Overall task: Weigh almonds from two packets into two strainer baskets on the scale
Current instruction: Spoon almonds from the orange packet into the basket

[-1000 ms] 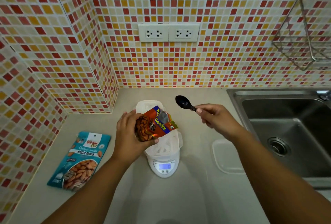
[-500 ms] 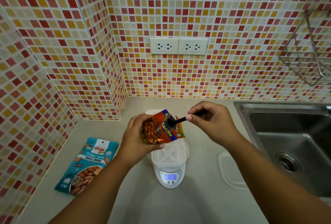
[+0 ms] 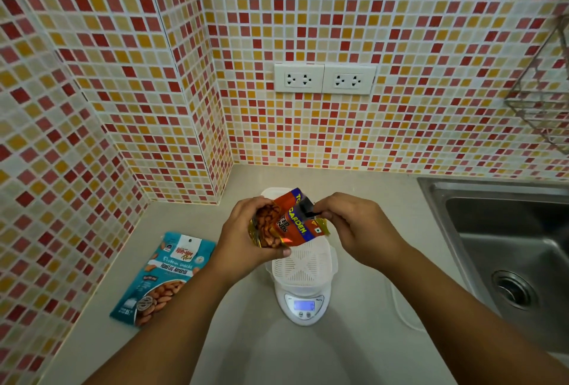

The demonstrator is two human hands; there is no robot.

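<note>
2 hands working above scale [image 3: 303,307] | left hand [image 3: 246,240] gripping orange packet [image 3: 286,224], tilting its mouth right for access | right hand [image 3: 354,230] pinching spoon [image 3: 308,210], dipping inside | basket [image 3: 303,264] sitting below, catching almonds | teal packet [image 3: 163,277] lying left, waiting

Bare forearms, no sleeves, left hand [image 3: 246,230], right hand [image 3: 354,224]

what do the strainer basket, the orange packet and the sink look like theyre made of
Strainer basket: white plastic by the look, matte, with moulded slots.
Orange packet: thin printed film, glossy and crinkled, gold edge hinting at foil lining.
Sink: probably stainless steel, with a brushed grey sheen and soft reflections.
</note>
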